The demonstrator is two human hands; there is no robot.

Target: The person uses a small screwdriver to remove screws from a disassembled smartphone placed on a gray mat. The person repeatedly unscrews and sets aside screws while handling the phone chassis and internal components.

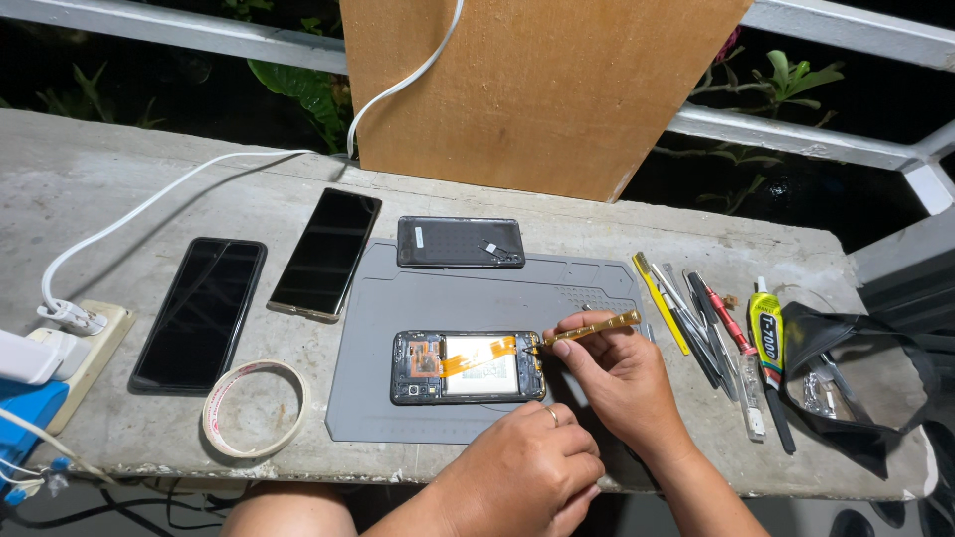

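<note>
Phone [468, 367] lies opened on your mat [378, 318]. Your right hand [617, 378] grips a screwdriver [589, 329] at its edge; your left hand [522, 472] rests fisted, empty.

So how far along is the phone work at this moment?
Done: the opened phone lies on the grey mat, its back cover set apart above. In hand: the right hand holds a gold screwdriver at its right end; the left hand rests nearby. Left: battery and flex cable remain inside.

We saw bare grey mat [398, 408] left of the opened phone [468, 366]; the back cover [461, 242] blocked the far edge, a row of tools [701, 323] the right
</note>
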